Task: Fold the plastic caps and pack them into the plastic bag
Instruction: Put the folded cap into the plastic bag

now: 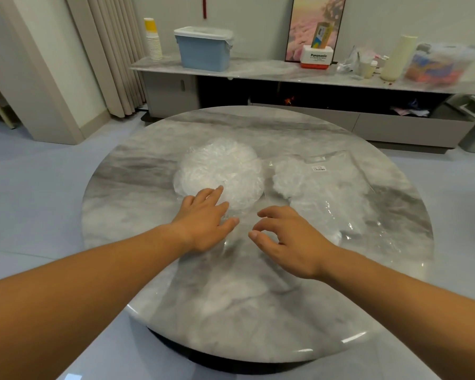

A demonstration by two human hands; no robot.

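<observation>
The left grip point(203, 218) is laid flat, released, on the near rim of the plastic caps point(220, 168) piled at the table point(231, 311) centre. The right grip point(285, 237) is held loosely curled, empty, near the plastic bag point(340, 198) laid toward the right edge.

Round grey marble table point(231, 311) mid-room, glossy top. Pale grey gloss floor point(39, 165). Beige curtain point(107, 50) far left, white wall point(422, 17) behind. Low console point(258, 68) along back wall, marble top; on it: cup stack point(152, 41), blue bin point(203, 53), Panasonic box point(317, 58), picture point(305, 23) against wall behind box.
</observation>
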